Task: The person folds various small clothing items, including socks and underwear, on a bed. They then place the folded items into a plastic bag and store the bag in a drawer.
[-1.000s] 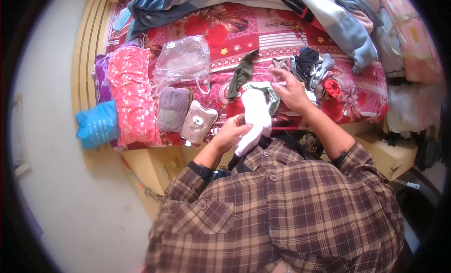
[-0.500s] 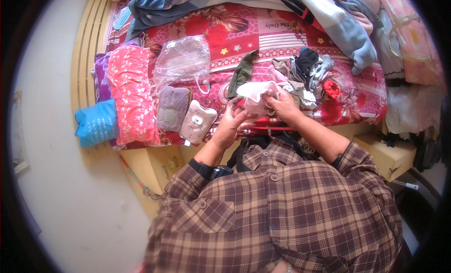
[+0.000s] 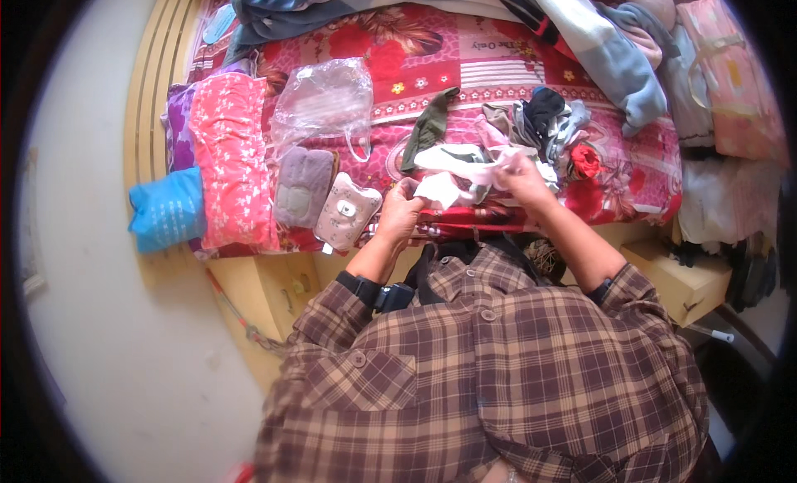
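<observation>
A thin white and pale pink cloth piece, probably a sock, is stretched between my hands at the bed's near edge. My left hand pinches its left end. My right hand, slightly blurred, is closed on the pale pink end. Just beyond it lies another white sock on the bedspread. A dark green sock lies behind that, its tip pointing away from me. To the right is a heap of crumpled socks in grey, black, pink and white, with a rolled red one beside it.
Left of my hands lie a beige patterned pouch, a folded mauve cloth item and a clear plastic bag. Farther left are a pink patterned pillow and a blue bag. A blue-white blanket covers the far side.
My hands have moved apart, drawing the pale cloth out between them. My right hand shifted right and my left slightly left. A white sock on the bedspread now shows more.
</observation>
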A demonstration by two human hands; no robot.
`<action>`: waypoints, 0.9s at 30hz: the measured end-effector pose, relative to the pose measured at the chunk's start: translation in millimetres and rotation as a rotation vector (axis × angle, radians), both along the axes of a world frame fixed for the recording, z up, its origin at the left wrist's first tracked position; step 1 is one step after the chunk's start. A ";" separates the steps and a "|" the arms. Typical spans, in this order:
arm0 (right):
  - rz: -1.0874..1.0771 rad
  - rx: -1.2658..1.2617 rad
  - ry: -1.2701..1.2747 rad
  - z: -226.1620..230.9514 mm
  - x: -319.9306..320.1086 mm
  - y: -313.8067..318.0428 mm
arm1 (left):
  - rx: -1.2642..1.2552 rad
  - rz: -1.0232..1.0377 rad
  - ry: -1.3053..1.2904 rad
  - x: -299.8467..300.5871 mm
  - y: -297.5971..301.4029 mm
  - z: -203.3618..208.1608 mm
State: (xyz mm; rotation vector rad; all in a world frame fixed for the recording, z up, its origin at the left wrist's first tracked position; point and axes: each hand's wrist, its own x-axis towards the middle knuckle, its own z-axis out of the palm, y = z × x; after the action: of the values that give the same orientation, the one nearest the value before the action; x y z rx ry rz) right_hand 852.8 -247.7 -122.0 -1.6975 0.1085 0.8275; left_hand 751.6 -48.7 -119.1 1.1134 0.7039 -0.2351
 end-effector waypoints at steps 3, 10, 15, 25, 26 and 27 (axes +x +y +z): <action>-0.278 0.384 0.250 20.3 4.3 -8.6 | 0.042 -0.001 0.030 -4.1 5.8 -11.1; -0.072 0.998 0.578 52.3 -26.9 21.8 | 0.199 -0.187 0.067 3.7 -10.0 -17.0; 0.330 0.175 -0.006 17.7 -39.8 38.5 | 0.378 -0.349 -0.263 1.2 -15.2 -8.4; 0.312 0.256 0.390 -11.6 -37.1 14.8 | 0.582 -0.495 -0.299 -3.7 -19.4 -6.1; 0.246 0.308 0.464 -11.7 -37.9 16.5 | 0.633 -0.511 -0.284 -4.2 -17.3 -5.1; 0.175 0.362 0.501 -10.8 -38.1 15.8 | 0.388 -0.375 -0.272 -1.2 -21.6 -3.5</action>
State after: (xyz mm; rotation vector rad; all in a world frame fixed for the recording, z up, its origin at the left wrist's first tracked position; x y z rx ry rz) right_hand 814.7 -231.9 -132.8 -1.1466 0.1425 1.3092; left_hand 750.4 -70.3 -122.6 1.6150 0.2970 -0.2644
